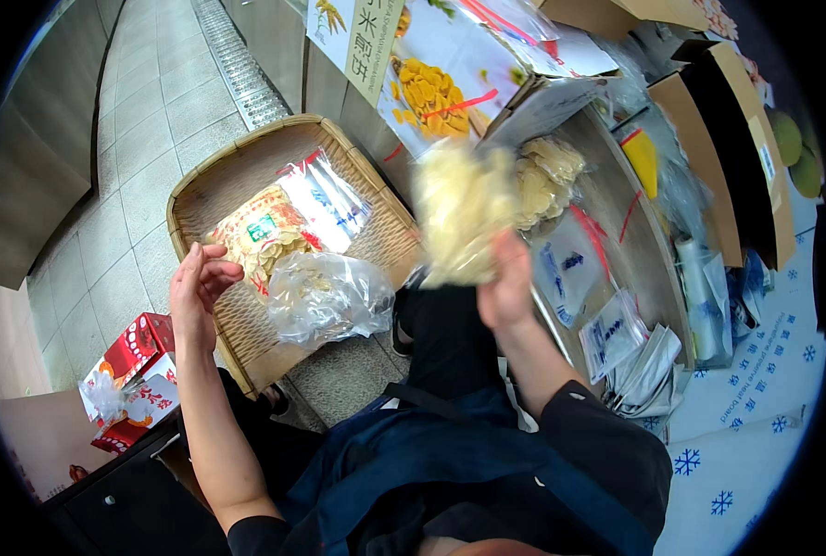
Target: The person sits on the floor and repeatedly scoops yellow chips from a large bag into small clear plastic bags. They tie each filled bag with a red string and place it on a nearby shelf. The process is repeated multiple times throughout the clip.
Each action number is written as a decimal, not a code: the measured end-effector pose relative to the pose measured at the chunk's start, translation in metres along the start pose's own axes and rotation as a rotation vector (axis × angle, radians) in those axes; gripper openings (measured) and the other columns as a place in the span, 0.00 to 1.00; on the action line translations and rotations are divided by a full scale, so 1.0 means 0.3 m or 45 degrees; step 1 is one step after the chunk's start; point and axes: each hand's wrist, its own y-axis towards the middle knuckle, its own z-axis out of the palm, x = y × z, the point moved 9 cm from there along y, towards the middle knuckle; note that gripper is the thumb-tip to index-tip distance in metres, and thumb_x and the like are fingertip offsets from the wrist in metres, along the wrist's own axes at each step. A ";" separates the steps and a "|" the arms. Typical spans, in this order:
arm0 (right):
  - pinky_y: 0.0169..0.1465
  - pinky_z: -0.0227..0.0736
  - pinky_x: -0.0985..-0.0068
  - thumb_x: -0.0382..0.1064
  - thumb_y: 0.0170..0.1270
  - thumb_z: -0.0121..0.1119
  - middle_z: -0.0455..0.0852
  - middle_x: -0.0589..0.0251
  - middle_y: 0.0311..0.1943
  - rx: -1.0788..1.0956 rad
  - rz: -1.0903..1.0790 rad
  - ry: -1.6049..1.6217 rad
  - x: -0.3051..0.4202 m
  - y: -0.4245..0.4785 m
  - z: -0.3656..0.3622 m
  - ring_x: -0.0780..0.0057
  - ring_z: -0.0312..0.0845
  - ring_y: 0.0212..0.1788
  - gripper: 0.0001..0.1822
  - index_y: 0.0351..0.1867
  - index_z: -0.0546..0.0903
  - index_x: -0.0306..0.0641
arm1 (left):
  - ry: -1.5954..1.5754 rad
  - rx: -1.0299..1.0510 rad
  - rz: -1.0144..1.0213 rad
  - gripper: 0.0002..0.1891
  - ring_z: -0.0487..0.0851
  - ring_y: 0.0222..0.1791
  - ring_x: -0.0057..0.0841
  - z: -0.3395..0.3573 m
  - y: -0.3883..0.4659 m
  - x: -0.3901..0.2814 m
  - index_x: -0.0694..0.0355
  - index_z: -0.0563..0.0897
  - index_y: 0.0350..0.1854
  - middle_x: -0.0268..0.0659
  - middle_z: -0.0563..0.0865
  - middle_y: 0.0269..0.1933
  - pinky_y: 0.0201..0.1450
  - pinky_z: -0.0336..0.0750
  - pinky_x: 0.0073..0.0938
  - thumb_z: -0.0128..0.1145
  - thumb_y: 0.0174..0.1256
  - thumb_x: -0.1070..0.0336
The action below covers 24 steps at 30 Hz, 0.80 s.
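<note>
A clear bag of pale yellow flat chips [463, 208], blurred by motion, is gripped in my right hand [506, 281] above the near edge of a shallow drawer or tray. My left hand [204, 285] holds nothing, its fingers loosely bent and apart over the left rim of a woven bamboo basket [378, 201]. Inside the basket lies a printed bag of chips [267, 236] with a green label. Flat zip bags with red closures [326, 201] rest beside it. A crumpled clear plastic bag [333, 299] sits at the basket's near side.
A grey tray [645, 278] at right holds more bagged chips [548, 177], zip bags [569, 264] and crumpled white material [645, 382]. Behind it stand a printed carton [447, 76] and an open cardboard box [739, 153]. Red and white boxes [135, 382] stand at left.
</note>
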 end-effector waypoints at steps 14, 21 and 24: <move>0.53 0.79 0.67 0.62 0.72 0.51 0.81 0.53 0.44 -0.435 0.209 -0.174 0.316 0.420 -0.609 0.63 0.80 0.45 0.32 0.57 0.74 0.31 | 0.204 0.176 -0.123 0.14 0.86 0.36 0.20 0.079 -0.015 0.084 0.62 0.82 0.48 0.36 0.89 0.35 0.45 0.77 0.20 0.53 0.76 0.55; 0.24 0.58 0.82 0.57 0.72 0.51 0.71 0.72 0.20 -0.249 0.174 -0.349 0.199 0.233 -0.370 0.85 0.63 0.20 0.18 0.30 0.70 0.48 | 0.225 0.224 0.081 0.18 0.86 0.41 0.22 0.204 -0.094 0.047 0.63 0.80 0.56 0.41 0.88 0.46 0.50 0.78 0.23 0.59 0.71 0.57; 0.28 0.66 0.82 0.45 0.71 0.58 0.74 0.73 0.24 0.256 0.409 -0.482 -0.031 0.037 -0.002 0.85 0.68 0.24 0.10 0.35 0.77 0.43 | 0.037 0.669 0.027 0.42 0.85 0.44 0.22 0.413 -0.207 0.096 0.57 0.60 0.77 0.41 0.66 0.74 0.50 0.80 0.24 0.67 0.60 0.71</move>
